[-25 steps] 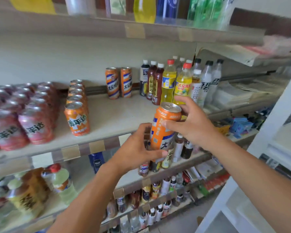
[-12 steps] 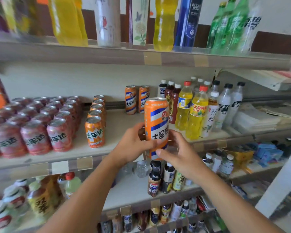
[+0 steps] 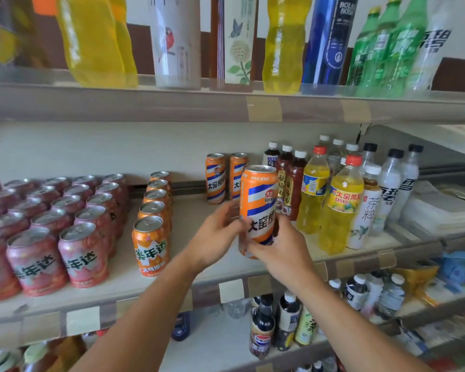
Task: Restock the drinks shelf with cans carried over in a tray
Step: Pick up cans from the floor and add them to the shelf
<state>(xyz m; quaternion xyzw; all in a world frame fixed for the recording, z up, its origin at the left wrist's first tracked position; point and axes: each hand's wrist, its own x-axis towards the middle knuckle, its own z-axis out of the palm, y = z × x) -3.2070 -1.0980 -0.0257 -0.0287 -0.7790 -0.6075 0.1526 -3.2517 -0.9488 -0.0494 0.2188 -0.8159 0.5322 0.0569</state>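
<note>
Starting at the far left of the middle shelf: a big block of pink cans stands several rows deep, running from the near edge back toward the wall. Just right of them is a single-file row of short orange cans, front to back, five that I can count. Then a bare stretch of shelf, and at the far wall two tall orange-and-blue striped cans stand side by side.

Both hands are on a third tall striped can, same design, upright and a bit nearer than those two. The left hand comes in from the left, fingers curled against the can's left side, though it's blurry so the exact grip is hard to read. The right hand wraps the lower part from the right, thumb across the front near the base. I can't tell if the bottom is touching the shelf or just above it.

Right of the can are dark tea bottles, then yellow drink bottles, then pale white-label bottles with black caps. The shelf above holds large yellow, white, blue and green bottles. Down on the lower shelf there's a cluster of small dark bottles.
</note>
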